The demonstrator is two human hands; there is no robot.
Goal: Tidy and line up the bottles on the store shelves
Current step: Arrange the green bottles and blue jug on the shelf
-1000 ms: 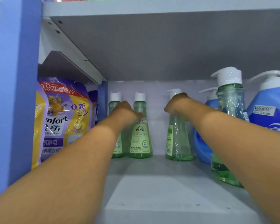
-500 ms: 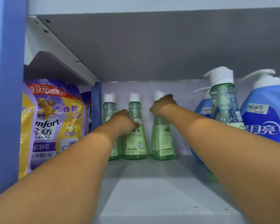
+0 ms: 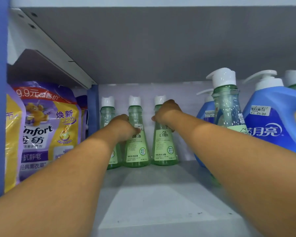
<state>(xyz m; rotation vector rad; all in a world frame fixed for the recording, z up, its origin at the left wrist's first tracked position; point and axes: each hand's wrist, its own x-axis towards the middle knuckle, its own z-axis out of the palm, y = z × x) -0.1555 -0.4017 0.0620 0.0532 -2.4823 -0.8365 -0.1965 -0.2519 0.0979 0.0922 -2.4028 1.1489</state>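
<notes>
Hands (both far back) grip two green bottles: left hand (image 3: 122, 126) apparently the middle bottle (image 3: 137, 147), right hand (image 3: 166, 112) the right bottle (image 3: 164, 147).

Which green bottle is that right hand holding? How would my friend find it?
Look to the back of the grey shelf, where three small green bottles with white caps stand in a row. The right green bottle is the one nearest the blue jugs. Only it has the right hand gripping its neck.
</notes>
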